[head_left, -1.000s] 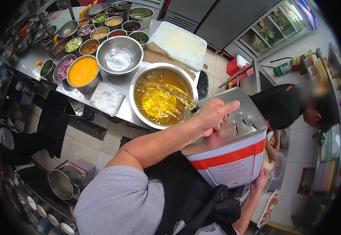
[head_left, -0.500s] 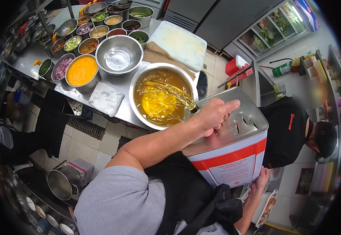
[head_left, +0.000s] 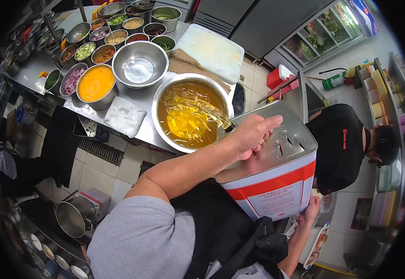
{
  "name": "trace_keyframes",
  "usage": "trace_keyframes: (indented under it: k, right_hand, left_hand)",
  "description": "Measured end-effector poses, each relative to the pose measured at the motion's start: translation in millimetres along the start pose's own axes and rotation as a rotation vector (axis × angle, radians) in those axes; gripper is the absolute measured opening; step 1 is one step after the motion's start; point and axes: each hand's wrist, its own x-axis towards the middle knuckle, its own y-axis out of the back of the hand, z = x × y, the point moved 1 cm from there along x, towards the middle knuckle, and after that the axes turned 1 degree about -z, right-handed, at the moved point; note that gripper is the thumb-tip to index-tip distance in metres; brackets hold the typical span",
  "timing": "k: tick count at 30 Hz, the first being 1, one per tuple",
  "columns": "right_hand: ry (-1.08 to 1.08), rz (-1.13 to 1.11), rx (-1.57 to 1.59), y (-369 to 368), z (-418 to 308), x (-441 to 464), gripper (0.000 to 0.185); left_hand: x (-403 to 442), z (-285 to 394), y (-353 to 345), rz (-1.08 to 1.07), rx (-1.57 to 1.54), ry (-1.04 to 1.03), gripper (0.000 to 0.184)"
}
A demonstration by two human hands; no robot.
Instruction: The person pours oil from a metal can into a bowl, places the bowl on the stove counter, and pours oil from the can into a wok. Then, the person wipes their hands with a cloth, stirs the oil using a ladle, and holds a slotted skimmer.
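Observation:
My left hand [head_left: 253,135] is closed on the top of a large square oil tin [head_left: 270,197], its fingers wrapped round a grip that they mostly hide. My right hand [head_left: 310,211] grips the tin's lower end from below. The tin is tilted, with a red and white label on its side. From its dark spout, yellow oil [head_left: 202,109] streams into a wide metal bowl [head_left: 158,122] on the counter. A pool of the same yellow liquid fills much of that bowl.
Beside the bowl stand a perforated metal bowl [head_left: 156,76], a pot of orange liquid [head_left: 96,83] and a folded white cloth [head_left: 125,117]. Behind are a white cutting board [head_left: 214,51] and several containers of chopped vegetables. A person in black [head_left: 339,144] is close on the right.
Oil keeps running, and the stream's shape has shifted slightly. Both hands hold the tin almost as before. The person at right has moved a little.

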Motion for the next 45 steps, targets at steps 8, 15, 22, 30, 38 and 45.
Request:
trace_keyframes:
  k: [8,15,22,30,38,45]
  right_hand:
    - [0.017,-0.001,-0.009,4.0,1.4,1.8,0.022]
    - [0.035,0.019,-0.022,-1.7,-3.4,-3.9,0.022]
    - [0.042,0.005,-0.013,3.6,5.8,0.8,0.023]
    - [0.044,0.012,-0.008,-1.5,6.0,-4.8,0.024]
    - [0.041,0.016,-0.011,2.3,10.0,-8.5,0.024]
    - [-0.014,0.013,0.023,3.9,38.3,-2.1,0.022]
  left_hand:
    - [-0.9,-0.3,1.3,0.003,-0.015,-0.006,0.041]
    - [-0.4,0.8,1.9,0.003,-0.010,-0.004,0.042]
    - [1.0,1.1,1.9,-0.009,-0.022,0.012,0.041]
    - [5.7,-1.2,3.6,-0.026,-0.026,0.017,0.041]
    - [2.3,0.7,2.2,-0.033,-0.018,0.018,0.040]
    - [5.9,-3.6,-2.2,-0.028,0.047,0.013,0.039]
